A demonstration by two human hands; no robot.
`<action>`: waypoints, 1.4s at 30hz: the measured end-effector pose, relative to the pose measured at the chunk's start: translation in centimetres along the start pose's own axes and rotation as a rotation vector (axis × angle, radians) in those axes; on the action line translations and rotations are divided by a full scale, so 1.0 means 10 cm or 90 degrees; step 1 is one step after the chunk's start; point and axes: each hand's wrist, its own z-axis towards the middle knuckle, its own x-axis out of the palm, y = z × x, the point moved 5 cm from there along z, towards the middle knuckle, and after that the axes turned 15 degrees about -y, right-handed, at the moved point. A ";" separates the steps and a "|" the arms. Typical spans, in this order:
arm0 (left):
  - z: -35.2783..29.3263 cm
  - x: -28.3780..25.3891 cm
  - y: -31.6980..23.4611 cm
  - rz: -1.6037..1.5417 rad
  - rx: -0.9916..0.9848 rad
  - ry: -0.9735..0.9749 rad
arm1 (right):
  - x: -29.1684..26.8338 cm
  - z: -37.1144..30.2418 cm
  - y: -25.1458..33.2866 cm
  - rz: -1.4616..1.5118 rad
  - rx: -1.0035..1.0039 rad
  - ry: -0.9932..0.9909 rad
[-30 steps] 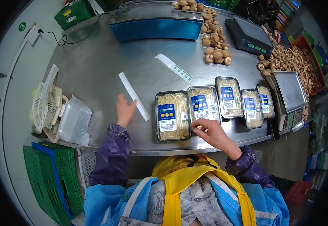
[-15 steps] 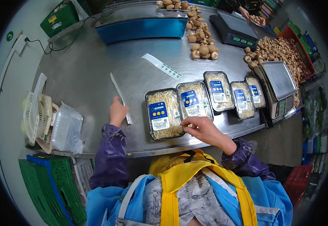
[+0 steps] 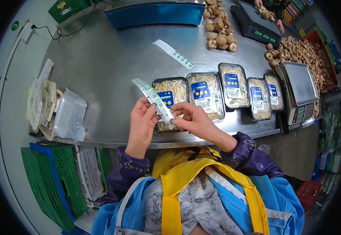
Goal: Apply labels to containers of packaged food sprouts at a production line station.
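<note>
A white strip of small green-marked stickers (image 3: 148,92) is held up at a slant above the steel table. My left hand (image 3: 140,127) pinches it around the middle, thumb on top. At the strip's lower end, the fingers of my right hand (image 3: 198,123) are closed on its edge. Right behind the hands lies a black tray of thin pale sprouts or mushrooms (image 3: 177,87) under film with a blue-and-white label, partly covered by the strip and fingers. A similar packed tray (image 3: 216,90) sits beside it, and several more stand to the right.
Another sticker strip (image 3: 175,55) lies farther back. A kitchen scale (image 3: 300,88), a heap of brown mushrooms (image 3: 301,58) and a darker scale (image 3: 256,23) occupy the right. Near a co-worker's hands are mushrooms. At left are white baskets (image 3: 39,103) and clear plastic trays (image 3: 70,115).
My left hand has lifted the sticker strip off the table and brought it rightward, in front of the left tray. My right hand has moved left from the trays to the strip's lower end.
</note>
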 end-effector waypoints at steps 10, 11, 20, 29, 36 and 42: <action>-0.20 0.06 0.11 0.060 -0.043 -0.023 | -0.01 -0.02 0.00 -0.111 -0.089 0.010; -0.21 0.06 0.11 0.051 -0.040 -0.039 | -0.03 -0.01 -0.01 -0.110 -0.088 0.012; -0.57 -0.03 -0.24 0.523 0.292 -0.050 | -0.32 0.08 0.22 -0.248 -0.268 0.037; -0.67 0.38 -0.14 0.294 0.013 0.148 | -0.34 0.01 0.60 -0.126 -0.265 -0.007; -0.54 0.35 0.14 0.247 0.047 0.131 | -0.31 -0.18 0.42 -0.286 -0.531 -0.142; -0.54 0.33 0.13 0.435 0.166 0.122 | -0.20 -0.20 0.30 -0.327 -0.501 -0.180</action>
